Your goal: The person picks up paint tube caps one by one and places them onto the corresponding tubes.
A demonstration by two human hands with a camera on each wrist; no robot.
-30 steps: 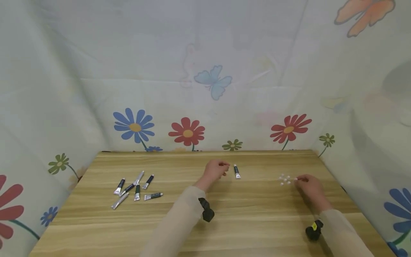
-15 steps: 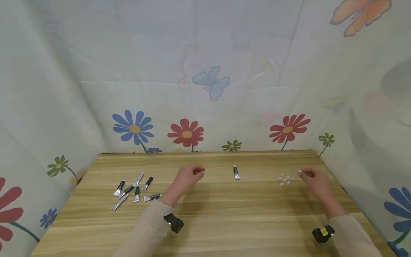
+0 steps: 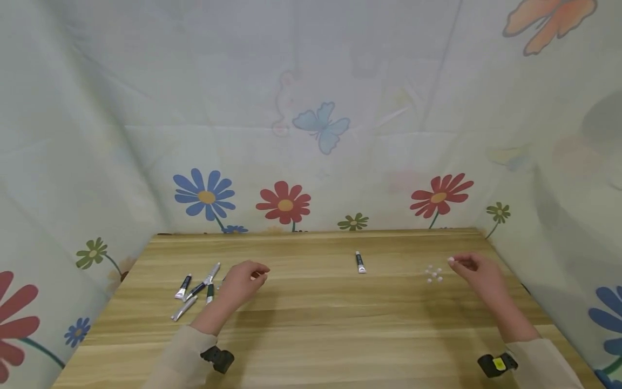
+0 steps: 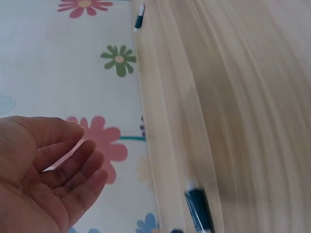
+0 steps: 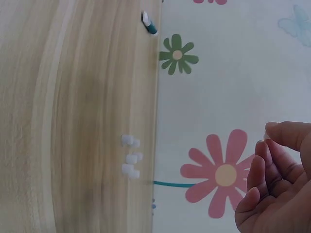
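Observation:
My left hand (image 3: 241, 283) hovers over the right side of a group of small paint tubes (image 3: 196, 290), fingers loosely bent and holding nothing. In the left wrist view a dark green tube (image 4: 198, 208) lies on the table beyond the hand. My right hand (image 3: 482, 278) is raised at the right and pinches a small white cap (image 3: 451, 260) between thumb and fingertips; the fingers mostly cover it in the right wrist view. Below and left of it lie several white caps (image 5: 131, 158) in a loose cluster. A single paint tube (image 3: 360, 262) lies apart near the table's middle.
The wood-grain table (image 3: 335, 335) ends at a hanging flowered cloth (image 3: 320, 162), which stands along its back and sides. Some tubes in the left group touch or overlap, and my left hand and forearm hide part of the group.
My left hand has moved left from beside the single tube to the tube group. The right hand has lifted from beside the cap cluster, still pinching a white cap.

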